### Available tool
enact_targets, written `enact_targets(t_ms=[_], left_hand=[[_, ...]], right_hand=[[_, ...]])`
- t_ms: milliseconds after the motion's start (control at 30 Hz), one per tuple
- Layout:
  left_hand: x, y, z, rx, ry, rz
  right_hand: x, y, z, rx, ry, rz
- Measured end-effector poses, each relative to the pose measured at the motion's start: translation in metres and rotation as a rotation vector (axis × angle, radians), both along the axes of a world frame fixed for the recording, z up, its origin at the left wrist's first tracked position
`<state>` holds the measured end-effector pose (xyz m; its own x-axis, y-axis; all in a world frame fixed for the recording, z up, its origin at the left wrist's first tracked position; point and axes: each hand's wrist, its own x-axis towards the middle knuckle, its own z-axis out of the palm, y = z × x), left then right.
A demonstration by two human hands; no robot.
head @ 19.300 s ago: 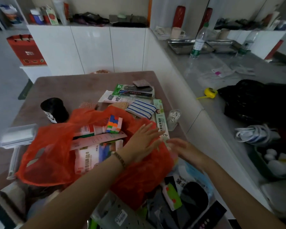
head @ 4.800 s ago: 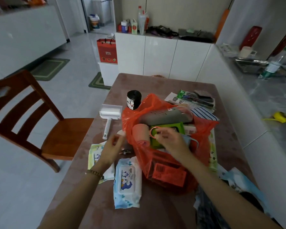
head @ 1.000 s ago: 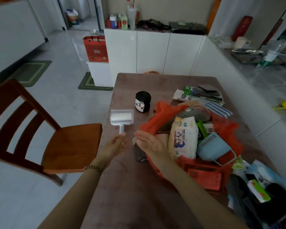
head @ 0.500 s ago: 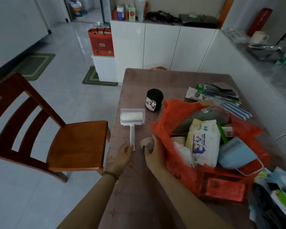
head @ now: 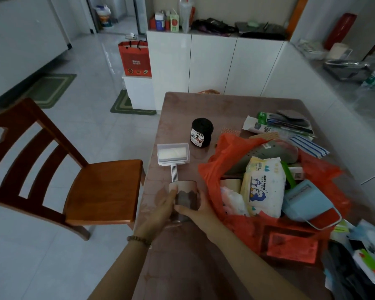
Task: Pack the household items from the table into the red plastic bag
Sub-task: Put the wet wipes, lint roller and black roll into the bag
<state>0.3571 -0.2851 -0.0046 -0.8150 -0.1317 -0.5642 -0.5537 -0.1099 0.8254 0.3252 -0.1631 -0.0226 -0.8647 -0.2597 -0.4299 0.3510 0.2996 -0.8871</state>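
Note:
The red plastic bag (head: 230, 152) lies open on the brown table (head: 225, 109), stuffed with a baby wipes pack (head: 262, 187), a light blue pouch (head: 301, 200), a grey item and a red box. Just left of the bag, both hands hold a clear cup-like container (head: 185, 195) above the table. My left hand (head: 160, 211) grips its left side and my right hand (head: 195, 211) wraps its lower right. A white lint roller (head: 173, 156) and a black yarn roll (head: 201, 132) lie beyond the cup.
Packets, a striped cloth and grey pads (head: 286, 126) lie at the table's far right. More packages (head: 359, 256) crowd the near right corner. A wooden chair (head: 91, 187) stands left of the table. White cabinets (head: 214, 66) stand behind, and a grey counter (head: 355, 87) runs along the right.
My hands have closed around the clear container and raised it upright beside the bag. Half a second ago they were only reaching it on the table near the lint roller's handle.

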Motion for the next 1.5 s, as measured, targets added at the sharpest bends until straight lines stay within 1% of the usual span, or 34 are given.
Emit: enact_targets(t_ms=[100, 200, 267, 333, 367, 400, 433, 500, 567, 600, 633, 667, 733, 767, 933, 1033, 1133, 1200, 1267, 1400, 1500], left_hand=[[0.011, -0.012, 0.029, -0.009, 0.167, -0.087], [0.011, -0.003, 0.071, -0.070, 0.322, -0.121], [0.006, 0.018, 0.105, -0.107, 0.395, -0.122], [-0.007, 0.043, 0.124, -0.120, 0.444, -0.049], [-0.017, 0.056, 0.126, -0.116, 0.459, 0.027], [-0.026, 0.068, 0.125, -0.164, 0.487, 0.096], [-0.034, 0.079, 0.120, -0.263, 0.522, 0.121], [-0.047, 0.092, 0.099, -0.463, 0.528, 0.045], [-0.059, 0.097, 0.076, -0.667, 0.465, -0.124], [-0.063, 0.097, 0.071, -0.720, 0.436, -0.168], [-0.065, 0.098, 0.072, -0.702, 0.426, -0.149], [-0.066, 0.099, 0.078, -0.592, 0.420, -0.090], [-0.065, 0.099, 0.097, -0.306, 0.453, 0.008], [-0.066, 0.099, 0.107, -0.230, 0.483, 0.020], [-0.069, 0.098, 0.159, 0.036, 0.653, -0.010], [-0.069, 0.099, 0.170, 0.146, 0.714, -0.018], [-0.069, 0.094, 0.160, 0.159, 0.696, 0.017], [-0.069, 0.089, 0.153, 0.154, 0.657, 0.032], [-0.070, 0.082, 0.146, 0.109, 0.619, 0.032], [-0.068, 0.076, 0.130, 0.011, 0.563, 0.029], [-0.067, 0.074, 0.101, -0.045, 0.481, 0.023]], right_hand=[[0.004, 0.012, 0.033, -0.188, 0.072, 0.113], [0.002, 0.028, 0.074, -0.343, 0.116, 0.119], [-0.002, 0.045, 0.102, -0.403, 0.174, 0.098], [-0.011, 0.070, 0.125, -0.399, 0.231, 0.060], [-0.016, 0.084, 0.135, -0.384, 0.262, 0.040], [-0.023, 0.099, 0.141, -0.358, 0.298, 0.026], [-0.029, 0.114, 0.145, -0.311, 0.332, 0.017], [-0.041, 0.139, 0.142, -0.180, 0.374, 0.001], [-0.050, 0.158, 0.132, 0.005, 0.396, -0.009], [-0.054, 0.164, 0.125, 0.079, 0.403, -0.010], [-0.056, 0.169, 0.120, 0.139, 0.405, -0.004], [-0.058, 0.171, 0.116, 0.186, 0.412, 0.005], [-0.061, 0.170, 0.112, 0.278, 0.414, 0.024], [-0.062, 0.167, 0.112, 0.310, 0.410, 0.039], [-0.068, 0.152, 0.106, 0.374, 0.417, 0.075], [-0.067, 0.145, 0.100, 0.371, 0.481, 0.075], [-0.066, 0.137, 0.092, 0.405, 0.508, 0.147], [-0.065, 0.136, 0.088, 0.365, 0.454, 0.202], [-0.064, 0.139, 0.084, 0.330, 0.432, 0.219], [-0.069, 0.153, 0.084, 0.200, 0.422, 0.115], [-0.070, 0.163, 0.090, 0.142, 0.433, 0.097]])
